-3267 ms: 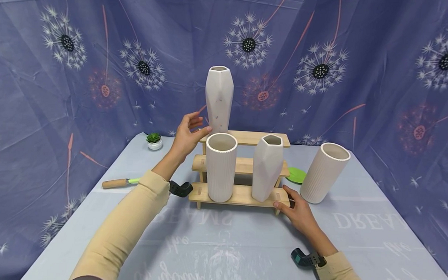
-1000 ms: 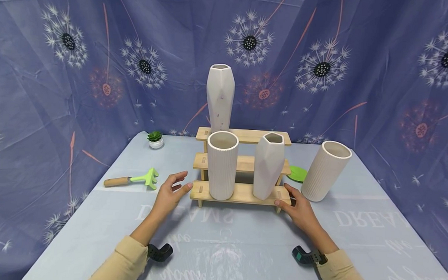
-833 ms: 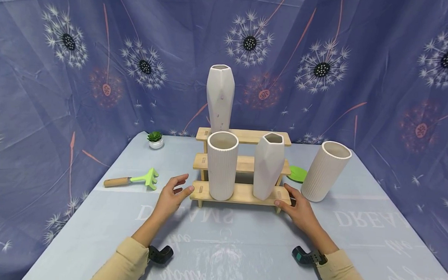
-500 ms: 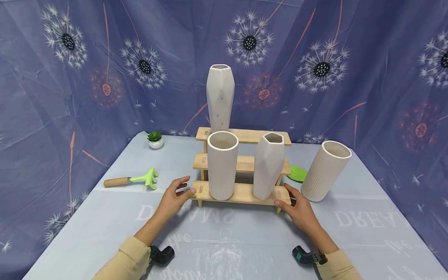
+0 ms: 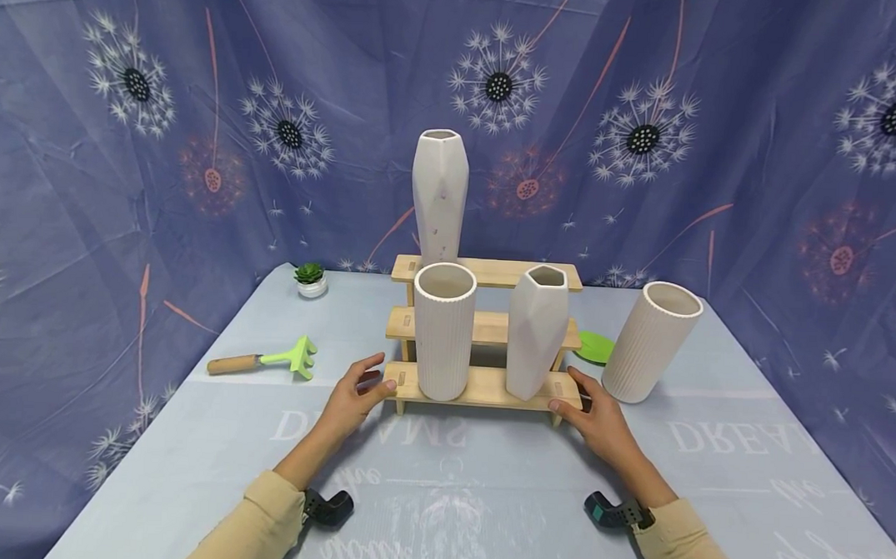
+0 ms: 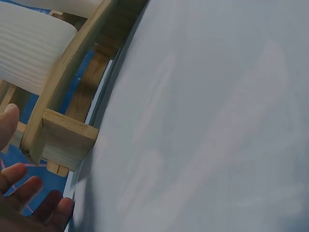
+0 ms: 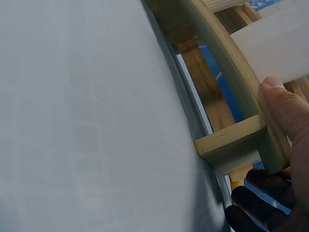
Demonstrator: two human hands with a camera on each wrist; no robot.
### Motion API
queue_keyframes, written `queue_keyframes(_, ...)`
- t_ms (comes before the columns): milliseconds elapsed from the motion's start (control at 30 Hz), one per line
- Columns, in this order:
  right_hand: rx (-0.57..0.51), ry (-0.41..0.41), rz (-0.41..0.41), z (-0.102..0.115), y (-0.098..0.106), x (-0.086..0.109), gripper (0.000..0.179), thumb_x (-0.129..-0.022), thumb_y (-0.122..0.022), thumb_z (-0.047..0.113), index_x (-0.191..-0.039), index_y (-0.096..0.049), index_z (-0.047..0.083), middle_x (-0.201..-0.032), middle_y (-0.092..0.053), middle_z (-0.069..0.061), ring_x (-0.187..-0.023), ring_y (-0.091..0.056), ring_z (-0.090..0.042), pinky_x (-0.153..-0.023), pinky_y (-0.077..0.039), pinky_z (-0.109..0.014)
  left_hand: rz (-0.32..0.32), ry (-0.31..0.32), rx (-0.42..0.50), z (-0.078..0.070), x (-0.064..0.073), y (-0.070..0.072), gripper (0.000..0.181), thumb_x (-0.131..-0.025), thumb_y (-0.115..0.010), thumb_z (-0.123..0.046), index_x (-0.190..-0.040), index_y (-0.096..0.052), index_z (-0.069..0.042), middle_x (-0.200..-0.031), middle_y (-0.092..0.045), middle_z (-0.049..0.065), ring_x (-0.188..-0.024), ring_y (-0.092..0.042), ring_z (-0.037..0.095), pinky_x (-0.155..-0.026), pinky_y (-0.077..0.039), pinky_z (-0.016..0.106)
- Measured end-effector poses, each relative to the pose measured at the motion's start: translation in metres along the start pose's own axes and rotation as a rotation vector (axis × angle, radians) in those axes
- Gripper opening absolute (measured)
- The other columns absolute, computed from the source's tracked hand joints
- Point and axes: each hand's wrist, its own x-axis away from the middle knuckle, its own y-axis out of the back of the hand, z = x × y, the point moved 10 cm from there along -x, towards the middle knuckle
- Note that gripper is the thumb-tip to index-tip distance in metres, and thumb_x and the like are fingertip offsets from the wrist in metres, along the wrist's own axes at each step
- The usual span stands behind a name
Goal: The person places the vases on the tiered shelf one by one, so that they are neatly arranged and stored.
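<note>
A three-tier wooden stand (image 5: 488, 387) holds a ribbed white cylindrical vase (image 5: 443, 338) and a faceted white vase (image 5: 537, 333) on its lowest step. Another tall faceted vase (image 5: 440, 192) rises from the top tier's left side. My right hand (image 5: 595, 415) grips the right end of the lowest step, thumb (image 7: 273, 83) on top and fingers curled below the board. At the left end, my left hand (image 5: 353, 400) is spread, its thumb over the board's corner. In the left wrist view its fingers (image 6: 31, 188) are loosely bent, apart from the wood.
A second ribbed cylindrical vase (image 5: 650, 342) stands on the table (image 5: 483, 498) at right, beside a green leaf-shaped piece (image 5: 595, 348). A small hand rake (image 5: 264, 360) lies left. A potted succulent (image 5: 309, 280) sits at the back left, before the dandelion-print curtain (image 5: 352, 75).
My left hand has come down from beside the tall top-tier vase to the lowest step's left end, then edged right toward it. The right hand and the vases have stayed put.
</note>
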Motion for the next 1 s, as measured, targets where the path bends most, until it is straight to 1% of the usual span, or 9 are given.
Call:
queue_keyframes(133, -0.002, 0.007, 0.001, 0.001, 0.0, 0.0, 0.084, -0.085, -0.066, 0.044, -0.145, -0.029, -0.002, -0.139, -0.044, -0.026, -0.121, -0.051, -0.039, -0.095, -0.047, -0.049, 0.011, -0.011, -0.001, 0.001, -0.001, -0.003, 0.063, -0.089, -0.064, -0.033, -0.144, -0.038, -0.016, -0.147, -0.038, 0.016, -0.131, -0.042, 0.04, -0.1, -0.044, 0.051)
queue_keyframes(367, 0.017, -0.018, -0.001, -0.002, 0.0, 0.0, 0.086, -0.084, -0.065, 0.048, -0.146, -0.029, 0.0, -0.139, -0.044, -0.025, -0.121, -0.052, -0.038, -0.096, -0.047, -0.048, 0.026, -0.018, -0.013, 0.002, -0.001, -0.007, 0.061, -0.09, -0.064, -0.03, -0.144, -0.038, -0.018, -0.145, -0.039, 0.016, -0.129, -0.043, 0.039, -0.101, -0.042, 0.051)
queue_keyframes(533, 0.015, -0.022, 0.002, -0.002, 0.0, -0.001, 0.085, -0.084, -0.065, 0.047, -0.146, -0.029, 0.0, -0.139, -0.044, -0.026, -0.121, -0.051, -0.039, -0.096, -0.047, -0.05, 0.026, -0.04, -0.012, 0.0, -0.002, -0.009, 0.061, -0.09, -0.065, -0.026, -0.144, -0.038, -0.015, -0.143, -0.043, 0.017, -0.124, -0.049, 0.037, -0.097, -0.046, 0.047)
queue_keyframes(633, 0.023, -0.02, 0.002, -0.002, 0.001, -0.002, 0.085, -0.085, -0.065, 0.047, -0.146, -0.029, 0.0, -0.139, -0.044, -0.026, -0.122, -0.051, -0.039, -0.097, -0.046, -0.05, 0.028, -0.068, -0.018, -0.003, -0.002, -0.01, 0.06, -0.09, -0.064, -0.023, -0.144, -0.038, -0.012, -0.139, -0.045, 0.019, -0.12, -0.052, 0.037, -0.093, -0.049, 0.042)
queue_keyframes(800, 0.012, -0.022, 0.007, -0.002, 0.002, -0.003, 0.084, -0.084, -0.066, 0.046, -0.146, -0.03, 0.001, -0.138, -0.045, -0.026, -0.119, -0.053, -0.04, -0.094, -0.048, -0.049, 0.029, -0.092, -0.012, -0.005, -0.004, -0.013, 0.06, -0.09, -0.065, -0.019, -0.143, -0.039, -0.01, -0.135, -0.048, 0.021, -0.116, -0.054, 0.037, -0.09, -0.049, 0.039)
queue_keyframes(933, -0.003, -0.041, 0.027, -0.005, 0.001, -0.003, 0.084, -0.085, -0.066, 0.046, -0.146, -0.029, 0.002, -0.14, -0.043, -0.026, -0.119, -0.053, -0.041, -0.093, -0.049, -0.048, 0.021, -0.098, -0.01, -0.007, -0.004, -0.013, 0.061, -0.089, -0.066, -0.016, -0.143, -0.04, -0.009, -0.133, -0.049, 0.021, -0.114, -0.055, 0.037, -0.089, -0.05, 0.037)
queue_keyframes(1000, -0.004, -0.052, 0.039, -0.006, 0.001, -0.003, 0.085, -0.085, -0.065, 0.048, -0.147, -0.028, 0.003, -0.141, -0.042, -0.026, -0.12, -0.052, -0.041, -0.093, -0.049, -0.047, 0.016, -0.113, -0.014, -0.008, -0.004, -0.014, 0.06, -0.089, -0.066, -0.015, -0.143, -0.04, -0.007, -0.132, -0.05, 0.022, -0.113, -0.056, 0.037, -0.088, -0.051, 0.035)
